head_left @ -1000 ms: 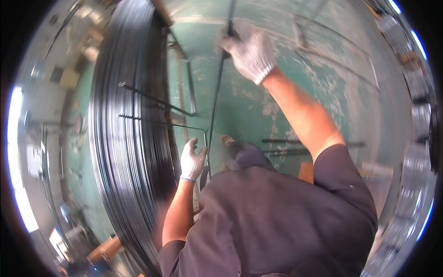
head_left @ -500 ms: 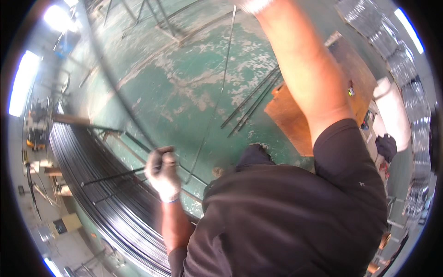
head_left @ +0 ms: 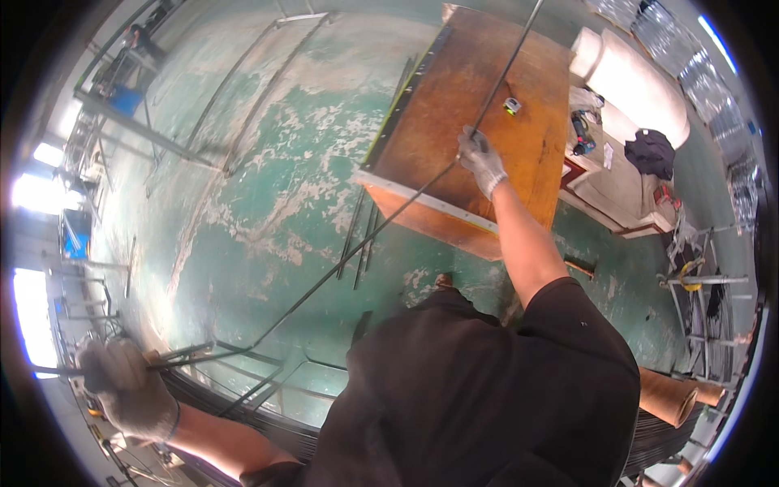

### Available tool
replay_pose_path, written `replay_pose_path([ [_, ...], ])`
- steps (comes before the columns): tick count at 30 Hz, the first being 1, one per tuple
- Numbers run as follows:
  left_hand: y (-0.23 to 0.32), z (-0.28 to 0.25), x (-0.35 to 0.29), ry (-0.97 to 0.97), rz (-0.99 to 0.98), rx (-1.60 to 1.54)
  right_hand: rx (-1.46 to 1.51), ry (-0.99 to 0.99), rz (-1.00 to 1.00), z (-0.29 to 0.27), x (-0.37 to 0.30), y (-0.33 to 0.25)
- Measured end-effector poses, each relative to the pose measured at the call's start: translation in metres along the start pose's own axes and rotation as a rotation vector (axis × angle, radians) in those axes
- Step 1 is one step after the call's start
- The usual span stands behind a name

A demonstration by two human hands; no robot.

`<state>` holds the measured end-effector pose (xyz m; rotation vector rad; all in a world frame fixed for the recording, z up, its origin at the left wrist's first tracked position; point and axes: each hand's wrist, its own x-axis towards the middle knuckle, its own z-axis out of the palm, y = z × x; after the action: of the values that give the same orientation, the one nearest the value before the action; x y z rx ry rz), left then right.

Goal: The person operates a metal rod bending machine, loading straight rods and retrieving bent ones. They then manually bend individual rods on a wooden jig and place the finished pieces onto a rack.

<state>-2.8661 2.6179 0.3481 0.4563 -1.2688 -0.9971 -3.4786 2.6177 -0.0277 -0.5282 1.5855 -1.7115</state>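
A long thin dark metal rod [head_left: 341,264] runs slantwise across the view, its line curving toward the lower left. In a grey-white work glove, my right hand [head_left: 482,161] is closed round it above the wooden workbench [head_left: 454,89]. Far out at the lower left, my left hand [head_left: 130,388], also gloved and slightly blurred, is wrapped round the rod. One end of the rod leaves the view at the top; the other passes beyond my left hand. Dark bars in a bundle [head_left: 284,430] lie below my left forearm, partly hidden.
On the workbench sits a tape measure [head_left: 511,105]. To its right, a couch-like bench [head_left: 604,183] carries a drill [head_left: 582,134] and dark cloth [head_left: 650,154], near a white roll [head_left: 641,89]. Several loose rods [head_left: 357,235] lie on the green floor. A metal frame [head_left: 154,134] stands far left.
My view has swung right, toward the workbench. My right hand has come down from the top edge onto the rod over the bench; my left hand has moved out to the lower left.
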Motion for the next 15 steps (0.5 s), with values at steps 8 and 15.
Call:
replay_pose_path([
  [8,-0.208,0.135,0.116,0.041,-0.451,0.149,-0.241,0.765,-0.22,-0.225,-0.067,0.008],
  [15,-0.469,0.25,0.113,-0.338,-0.615,0.389,-0.515,1.144,-0.127,-0.326,-0.157,0.037],
])
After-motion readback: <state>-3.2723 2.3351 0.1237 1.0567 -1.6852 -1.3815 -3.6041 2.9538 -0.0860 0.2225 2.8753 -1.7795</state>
